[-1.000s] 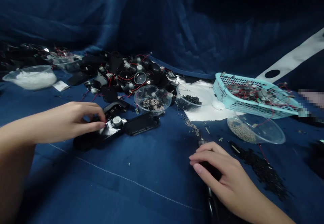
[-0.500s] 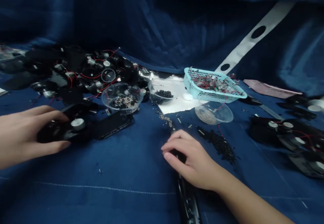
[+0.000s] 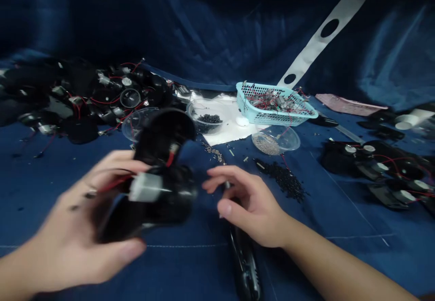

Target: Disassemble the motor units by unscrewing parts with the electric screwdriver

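The left hand [image 3: 71, 221] grips a blurred black motor housing [image 3: 159, 174] trailing red wire [image 3: 112, 183] — the right hand [image 3: 251, 206] sits over a black screwdriver [image 3: 244, 260], a teal basket [image 3: 275, 110] at twelve o'clock.

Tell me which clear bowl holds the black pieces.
The bowl on the white paper, left of the teal basket; the lower bowl holds silver bits.
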The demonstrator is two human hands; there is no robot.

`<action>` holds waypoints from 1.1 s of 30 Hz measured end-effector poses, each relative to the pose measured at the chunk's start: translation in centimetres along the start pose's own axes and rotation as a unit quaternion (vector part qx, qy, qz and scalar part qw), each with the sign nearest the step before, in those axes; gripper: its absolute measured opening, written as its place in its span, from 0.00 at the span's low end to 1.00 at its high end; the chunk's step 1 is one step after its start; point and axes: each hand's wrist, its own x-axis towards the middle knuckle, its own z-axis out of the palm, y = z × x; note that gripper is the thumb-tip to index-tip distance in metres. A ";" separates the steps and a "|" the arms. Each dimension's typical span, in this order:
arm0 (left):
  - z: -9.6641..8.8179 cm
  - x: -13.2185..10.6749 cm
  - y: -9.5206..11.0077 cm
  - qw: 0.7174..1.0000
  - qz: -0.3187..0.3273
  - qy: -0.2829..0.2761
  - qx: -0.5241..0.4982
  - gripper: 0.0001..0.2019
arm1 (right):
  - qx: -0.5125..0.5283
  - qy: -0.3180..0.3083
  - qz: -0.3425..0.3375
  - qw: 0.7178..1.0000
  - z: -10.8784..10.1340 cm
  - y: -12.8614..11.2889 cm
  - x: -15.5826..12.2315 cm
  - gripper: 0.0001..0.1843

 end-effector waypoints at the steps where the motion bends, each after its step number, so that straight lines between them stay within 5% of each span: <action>1: 1.5 0.3 0.6 1.000 0.025 -0.015 -0.011 0.30 | 0.039 -0.008 0.016 0.999 0.3 -0.1 -0.2 0.35; 4: 5.2 1.3 2.2 0.998 0.015 -0.042 -0.042 0.25 | 0.032 -0.008 0.044 0.998 1.0 0.0 -0.3 0.60; 8: 7.3 1.3 2.1 0.998 0.025 -0.048 -0.013 0.31 | -0.107 0.074 0.001 0.992 0.6 1.0 0.2 0.46; 12: 7.1 0.5 1.2 0.997 0.030 -0.069 -0.034 0.42 | -0.107 0.109 -0.022 0.988 -0.2 1.7 0.4 0.43; 18: 7.4 0.6 2.0 0.990 -0.078 -0.035 -0.113 0.42 | -0.004 0.147 0.043 0.988 -0.2 1.9 0.3 0.39; 24: 6.7 2.6 0.4 0.978 -0.121 -0.012 -0.169 0.34 | 0.066 0.146 0.041 0.986 -1.0 2.2 0.4 0.36; 30: 6.1 3.4 -0.4 0.946 -0.199 0.017 -0.257 0.46 | 0.001 0.108 0.021 0.994 -1.3 2.2 -0.1 0.37; 33: 6.0 3.0 -1.0 0.947 -0.213 -0.025 -0.239 0.34 | -0.103 0.075 0.033 0.991 -1.2 1.9 0.1 0.32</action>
